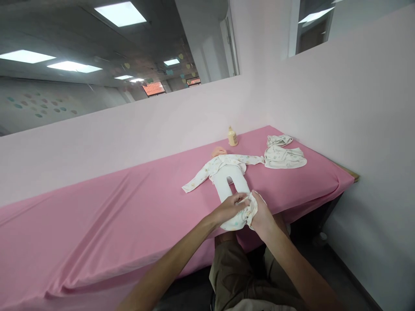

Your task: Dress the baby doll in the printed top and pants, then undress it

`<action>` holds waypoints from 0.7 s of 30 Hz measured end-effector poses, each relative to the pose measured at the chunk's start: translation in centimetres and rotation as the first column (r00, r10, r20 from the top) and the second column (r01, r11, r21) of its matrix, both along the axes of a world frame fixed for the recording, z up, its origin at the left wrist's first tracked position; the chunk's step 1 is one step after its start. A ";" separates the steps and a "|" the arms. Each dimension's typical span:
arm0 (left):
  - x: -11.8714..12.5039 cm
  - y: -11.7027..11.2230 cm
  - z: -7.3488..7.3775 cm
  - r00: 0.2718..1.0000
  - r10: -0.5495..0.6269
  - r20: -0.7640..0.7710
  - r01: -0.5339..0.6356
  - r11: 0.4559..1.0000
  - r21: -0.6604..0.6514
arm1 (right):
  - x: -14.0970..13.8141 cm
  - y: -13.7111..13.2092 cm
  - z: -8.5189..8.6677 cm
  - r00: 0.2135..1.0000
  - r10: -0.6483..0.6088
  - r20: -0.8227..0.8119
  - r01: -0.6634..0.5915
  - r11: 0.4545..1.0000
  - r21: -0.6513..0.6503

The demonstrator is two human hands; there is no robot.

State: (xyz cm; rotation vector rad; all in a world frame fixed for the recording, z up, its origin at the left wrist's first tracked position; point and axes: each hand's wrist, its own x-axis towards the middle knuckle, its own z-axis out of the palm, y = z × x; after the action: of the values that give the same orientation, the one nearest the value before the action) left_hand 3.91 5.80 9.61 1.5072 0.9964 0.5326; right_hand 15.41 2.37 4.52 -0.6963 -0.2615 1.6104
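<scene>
A baby doll lies on its back on the pink-covered table, its head toward the wall. It wears a white printed long-sleeved top, arms spread out. Its two white legs point toward me. At the foot end I hold a bunched white printed baby garment, probably pants, near the table's front edge. My left hand grips its left part with fingers bent into the cloth. My right hand pinches the gathered cloth on the right. The doll's feet are hidden by the hands and cloth.
A pump bottle of pale yellow liquid stands behind the doll near the wall. Folded white printed baby clothes lie at the right, with a smaller folded cloth behind them. The pink sheet hangs over the front edge.
</scene>
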 end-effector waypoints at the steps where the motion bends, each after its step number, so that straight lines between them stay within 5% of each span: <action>1: -0.4 -0.6 0.1 0.996 -0.058 -0.064 0.064 0.994 0.088 | 0.1 0.0 -0.2 1.000 0.019 -0.001 -0.019 1.000 -0.002; 4: -0.5 -2.2 -0.1 0.964 -0.063 -0.260 0.133 0.956 0.262 | 0.3 -0.2 -0.3 0.999 0.049 0.008 -0.049 0.999 0.006; 10: 1.6 -3.2 -1.6 0.831 0.153 -0.534 0.159 0.856 0.492 | 0.6 0.0 -0.3 0.994 0.046 0.101 -0.047 0.999 0.009; 18: 2.5 -2.9 -2.5 0.675 0.255 -0.692 0.328 0.737 0.591 | 1.2 -0.6 -0.5 0.979 -0.001 0.202 -0.029 0.989 0.145; 21: 2.2 -2.2 -3.2 0.674 0.287 -0.681 0.323 0.714 0.621 | 1.8 -2.3 -0.4 0.975 0.001 0.224 -0.038 0.986 0.164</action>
State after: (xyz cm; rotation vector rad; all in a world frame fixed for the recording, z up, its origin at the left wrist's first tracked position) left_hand 6.11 3.60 6.43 2.5739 1.5014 0.2539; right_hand 17.23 0.07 4.08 -0.7460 -0.5635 1.5088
